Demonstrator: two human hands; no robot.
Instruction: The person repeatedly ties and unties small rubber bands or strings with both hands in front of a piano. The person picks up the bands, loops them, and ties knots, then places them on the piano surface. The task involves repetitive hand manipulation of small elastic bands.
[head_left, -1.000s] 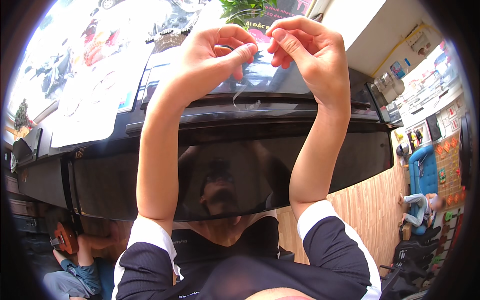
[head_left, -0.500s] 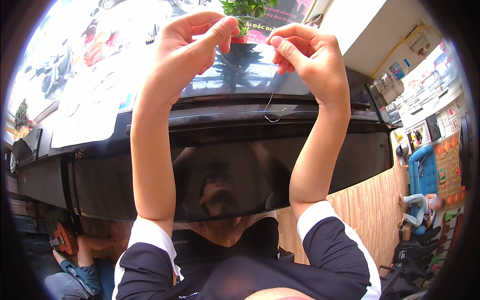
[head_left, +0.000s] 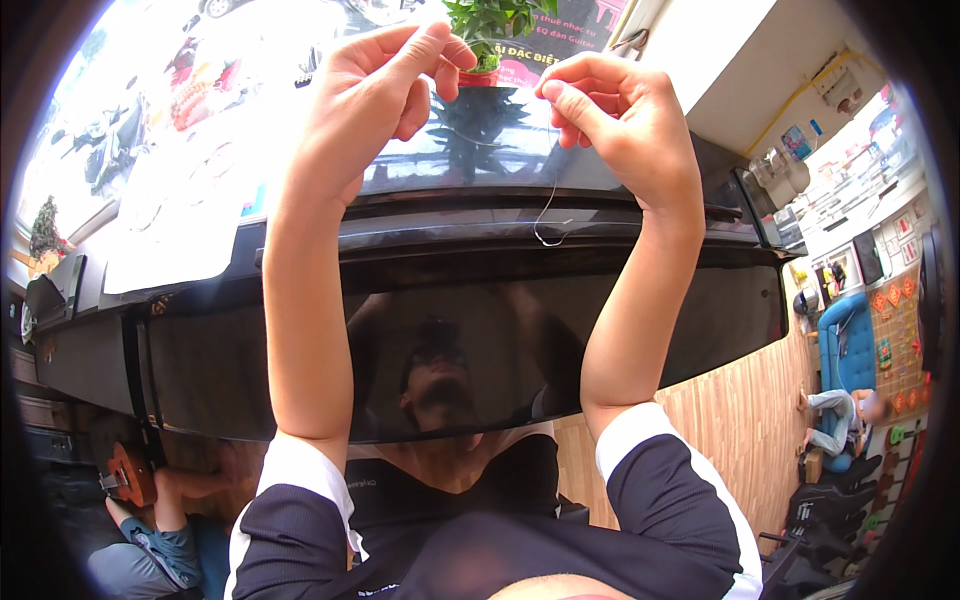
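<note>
My left hand [head_left: 385, 85] is raised at the top of the view, thumb and forefinger pinched together on a thin thread. Level with it on the right, my right hand [head_left: 615, 105] pinches the same kind of fine, pale thread [head_left: 553, 190] between thumb and forefinger. A loose length hangs below the right fingers and ends in a small curl in front of the black piano [head_left: 560, 300]. Between the hands the thread is too faint to follow fully. Beyond them stands a leafy green plant [head_left: 492, 22] in a red pot [head_left: 478, 78].
A white sheet [head_left: 170, 245] lies on the left, beside a bright surface with printed pictures. At lower left a seated person [head_left: 150, 555] has a small brown guitar [head_left: 130, 475]. Far right, another person [head_left: 845, 420] sits near a blue sofa [head_left: 845, 335].
My left hand has shifted slightly up and to the left, widening the gap between the hands. The right hand stays nearly in place. The thread's hanging end has swung a little.
</note>
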